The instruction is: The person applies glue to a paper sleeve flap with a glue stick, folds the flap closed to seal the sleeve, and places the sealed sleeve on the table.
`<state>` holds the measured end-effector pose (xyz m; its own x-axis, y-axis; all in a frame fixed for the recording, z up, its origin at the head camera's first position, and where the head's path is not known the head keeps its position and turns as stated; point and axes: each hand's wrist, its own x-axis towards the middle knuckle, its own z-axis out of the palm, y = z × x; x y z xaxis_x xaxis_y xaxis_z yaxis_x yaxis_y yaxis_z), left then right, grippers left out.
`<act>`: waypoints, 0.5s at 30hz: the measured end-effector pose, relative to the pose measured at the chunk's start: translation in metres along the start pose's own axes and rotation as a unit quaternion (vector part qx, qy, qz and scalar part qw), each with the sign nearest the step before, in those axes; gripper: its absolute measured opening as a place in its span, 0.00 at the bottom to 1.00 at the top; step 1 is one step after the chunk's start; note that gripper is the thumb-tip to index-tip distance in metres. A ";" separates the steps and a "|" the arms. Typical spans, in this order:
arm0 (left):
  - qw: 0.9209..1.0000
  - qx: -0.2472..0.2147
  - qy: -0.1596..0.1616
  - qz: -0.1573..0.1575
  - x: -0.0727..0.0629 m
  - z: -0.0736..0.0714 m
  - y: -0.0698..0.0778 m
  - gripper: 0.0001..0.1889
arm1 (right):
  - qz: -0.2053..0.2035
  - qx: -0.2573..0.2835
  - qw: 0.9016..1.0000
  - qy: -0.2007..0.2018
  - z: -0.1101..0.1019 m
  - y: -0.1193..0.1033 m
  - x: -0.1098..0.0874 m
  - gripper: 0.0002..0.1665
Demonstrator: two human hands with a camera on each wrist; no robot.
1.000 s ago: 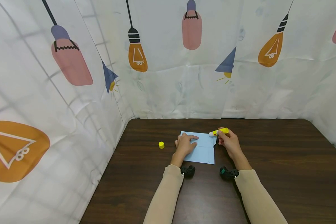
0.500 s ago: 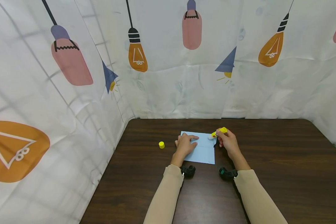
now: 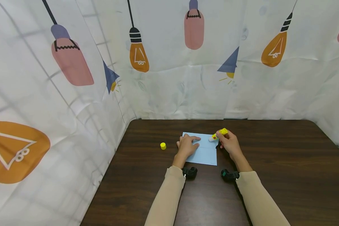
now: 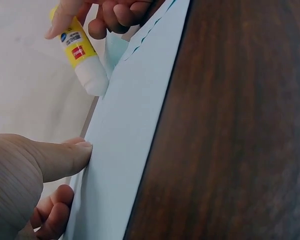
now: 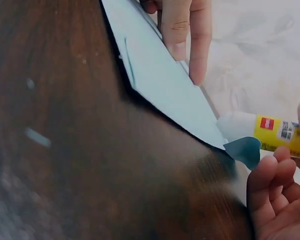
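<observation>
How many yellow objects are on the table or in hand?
2: a cap on the table, left of the blue paper, and the glue stick in the right hand.

Head view: soft, even light; white curtain [image 3: 169,94] bright; dull glare on brown tabletop [image 3: 212,201], low centre; dark shadow along the inner side of the right sleeve [image 3: 258,194]; printed bulb [image 3: 19,150] stretched at left edge; fine detail soft. Left wrist view: dimmer; wood grain smeared, curtain pale and unfocused. Right wrist view: dim, hazy; tabletop blurred, faint pale reflection below the paper [image 5: 165,85].
</observation>
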<state>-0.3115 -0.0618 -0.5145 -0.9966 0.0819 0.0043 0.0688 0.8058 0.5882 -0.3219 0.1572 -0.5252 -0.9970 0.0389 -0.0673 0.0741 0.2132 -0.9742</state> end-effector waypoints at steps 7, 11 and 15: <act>1.000 0.001 -0.002 0.002 -0.001 -0.001 -0.001 0.14 | 0.006 -0.008 1.000 -0.005 -0.001 0.001 0.000 0.30; 1.000 -0.002 -0.002 0.002 -0.001 -0.002 -0.001 0.14 | 0.006 0.002 1.000 -0.003 -0.001 0.001 0.000 0.32; 1.000 -0.002 -0.002 0.002 -0.001 -0.002 -0.001 0.14 | -0.005 0.017 1.000 0.004 -0.001 0.001 0.000 0.32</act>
<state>-0.3108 -0.0636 -0.5136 -0.9961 0.0881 0.0030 0.0728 0.8031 0.5914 -0.3221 0.1584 -0.5265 -0.9975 0.0438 -0.0556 0.0626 0.1805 -0.9816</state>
